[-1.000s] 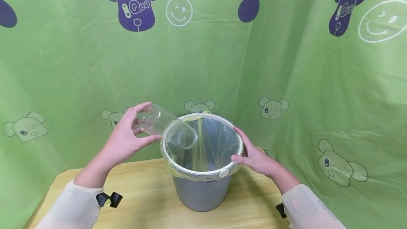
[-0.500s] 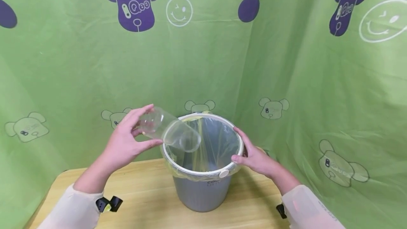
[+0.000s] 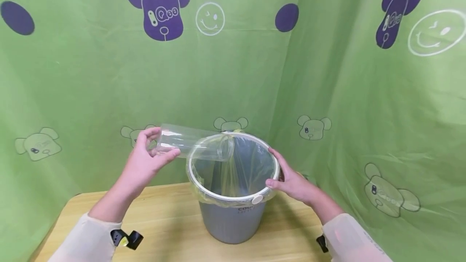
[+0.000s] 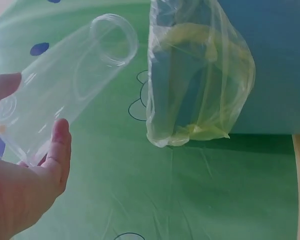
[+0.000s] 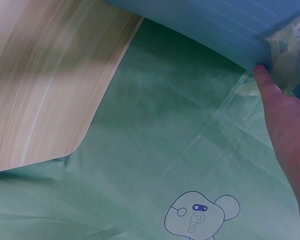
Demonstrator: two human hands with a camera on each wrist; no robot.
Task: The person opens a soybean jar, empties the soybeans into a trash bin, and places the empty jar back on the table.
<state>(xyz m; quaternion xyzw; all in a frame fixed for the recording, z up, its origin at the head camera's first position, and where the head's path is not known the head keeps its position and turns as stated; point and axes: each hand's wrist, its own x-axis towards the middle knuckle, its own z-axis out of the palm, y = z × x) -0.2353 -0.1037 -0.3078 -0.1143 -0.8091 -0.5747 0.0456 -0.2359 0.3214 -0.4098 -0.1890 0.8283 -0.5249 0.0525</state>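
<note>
My left hand (image 3: 143,161) grips the base end of a clear plastic jar (image 3: 193,142), thumb on the near side and fingers on the far side. The jar lies almost level, its ringed mouth (image 4: 112,40) pointing right above the opening of a grey trash bin (image 3: 233,221). No contents show through its wall. A thin yellowish bag (image 4: 205,75) lines the bin and folds out over the rim. At the right side of the white rim ring (image 3: 214,194), my right hand (image 3: 293,179) holds on, thumb in front and fingers partly hidden behind.
The bin stands on a wood-grain table (image 3: 160,213) with a rounded corner. Green printed cloth (image 3: 240,72) hangs behind and to the right. Black wrist cameras (image 3: 127,238) sit at both sleeves.
The jar has turned from a downward slant to nearly level, its mouth end rising. My left hand has tilted with it. The right hand keeps its place on the rim. The head view shifts slightly.
</note>
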